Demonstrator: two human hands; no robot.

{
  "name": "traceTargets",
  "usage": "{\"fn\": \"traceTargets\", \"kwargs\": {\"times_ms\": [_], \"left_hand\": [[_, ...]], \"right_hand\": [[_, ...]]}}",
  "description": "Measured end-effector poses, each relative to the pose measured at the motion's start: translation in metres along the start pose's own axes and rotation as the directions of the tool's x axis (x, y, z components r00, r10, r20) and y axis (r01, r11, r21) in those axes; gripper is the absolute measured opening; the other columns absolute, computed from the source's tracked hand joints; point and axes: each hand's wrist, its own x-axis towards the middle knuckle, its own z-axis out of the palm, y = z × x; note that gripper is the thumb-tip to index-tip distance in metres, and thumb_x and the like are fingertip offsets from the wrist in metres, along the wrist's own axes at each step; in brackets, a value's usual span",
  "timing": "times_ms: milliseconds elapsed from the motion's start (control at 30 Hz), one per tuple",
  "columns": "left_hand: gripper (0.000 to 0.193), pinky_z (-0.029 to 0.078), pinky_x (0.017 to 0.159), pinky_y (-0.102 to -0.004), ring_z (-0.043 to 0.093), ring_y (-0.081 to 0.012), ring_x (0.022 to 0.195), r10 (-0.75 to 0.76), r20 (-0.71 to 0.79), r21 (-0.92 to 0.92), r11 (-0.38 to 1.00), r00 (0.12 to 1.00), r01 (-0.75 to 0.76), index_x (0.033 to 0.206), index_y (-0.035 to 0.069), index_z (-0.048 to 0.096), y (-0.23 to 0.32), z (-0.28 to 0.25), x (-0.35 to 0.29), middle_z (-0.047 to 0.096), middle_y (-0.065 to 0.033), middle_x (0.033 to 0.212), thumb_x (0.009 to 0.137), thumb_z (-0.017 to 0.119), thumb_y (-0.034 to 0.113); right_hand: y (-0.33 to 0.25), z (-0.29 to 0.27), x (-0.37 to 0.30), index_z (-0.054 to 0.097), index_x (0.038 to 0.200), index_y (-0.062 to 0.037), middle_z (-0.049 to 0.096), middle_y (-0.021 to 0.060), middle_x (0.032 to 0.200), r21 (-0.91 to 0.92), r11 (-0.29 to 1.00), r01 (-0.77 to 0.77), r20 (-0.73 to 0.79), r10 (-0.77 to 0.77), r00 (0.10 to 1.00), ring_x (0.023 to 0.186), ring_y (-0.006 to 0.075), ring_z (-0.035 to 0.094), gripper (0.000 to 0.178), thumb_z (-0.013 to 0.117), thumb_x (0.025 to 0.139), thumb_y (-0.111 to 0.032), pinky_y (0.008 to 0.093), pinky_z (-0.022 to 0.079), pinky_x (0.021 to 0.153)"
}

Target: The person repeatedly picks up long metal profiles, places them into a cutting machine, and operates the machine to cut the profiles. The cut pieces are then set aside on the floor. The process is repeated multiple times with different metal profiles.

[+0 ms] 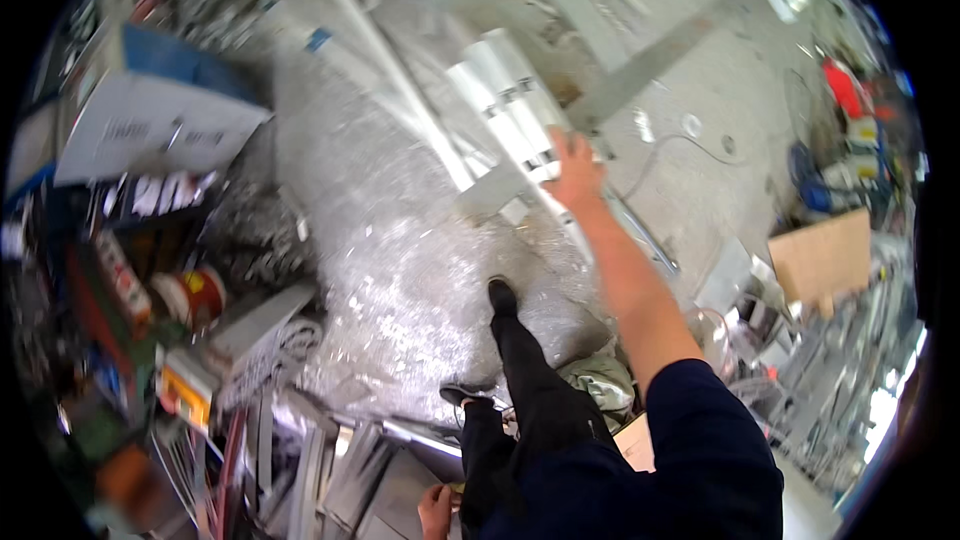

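Note:
My right arm stretches forward, and my right hand (578,172) rests over the side of a bundle of white tube-like lengths (505,100) with small dark marks. The fingers look stretched and apart, touching the bundle rather than wrapped round it. Low in the picture, beside my dark trousers, my left hand (436,512) is closed. A bit of something yellowish-green shows next to its fingers, too small to name. A flat grey piece (492,190) lies by the near end of the bundle.
Long pale strips (390,65) lie across the dusty grey floor (370,260). A white and blue box (160,125) and a reel (190,295) stand at the left. Metal profiles (330,470) crowd the lower left. At the right are a brown board (822,255) and a thin cable (690,138).

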Motion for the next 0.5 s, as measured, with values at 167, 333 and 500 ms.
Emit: {"fn": "traceTargets", "kwargs": {"times_ms": [167,333,500], "left_hand": [[0.033,0.052,0.065,-0.0309,0.065,-0.0141,0.068,0.177,0.036,0.253,0.95,0.984,-0.18,0.104,0.0,0.066,0.001,-0.028,0.02,0.068,-0.0081,0.075,0.092,0.064,0.031],[0.035,0.053,0.072,-0.0332,0.067,-0.0196,0.079,0.293,-0.242,0.159,0.952,0.925,-0.26,0.107,0.0,0.067,-0.062,-0.06,0.013,0.069,-0.0118,0.085,0.087,0.069,0.029],[0.043,0.052,0.084,-0.0429,0.065,-0.0353,0.094,0.29,-0.487,0.212,0.954,0.824,-0.211,0.108,0.001,0.067,-0.188,-0.138,0.055,0.069,-0.0173,0.097,0.078,0.072,0.031]], "right_hand": [[0.039,0.028,-0.033,0.045,0.144,-0.0143,0.051,0.017,0.138,0.009,0.887,0.462,-0.572,-0.374,0.73,0.129,0.0412,0.044,0.086,0.078,0.073,-0.048,0.0535,0.036,0.105],[-0.015,0.031,-0.162,0.046,0.138,-0.0064,0.048,0.0232,0.136,-0.049,0.772,0.634,-0.421,-0.592,0.688,0.125,0.0429,0.045,0.069,0.074,0.078,-0.028,0.0527,0.036,0.104],[-0.04,0.108,-0.3,0.048,0.135,-0.005,0.049,0.0236,0.132,0.154,0.656,0.739,0.125,-0.755,0.644,0.126,0.0424,0.043,0.07,0.075,0.072,-0.019,0.0501,0.035,0.106]]}}
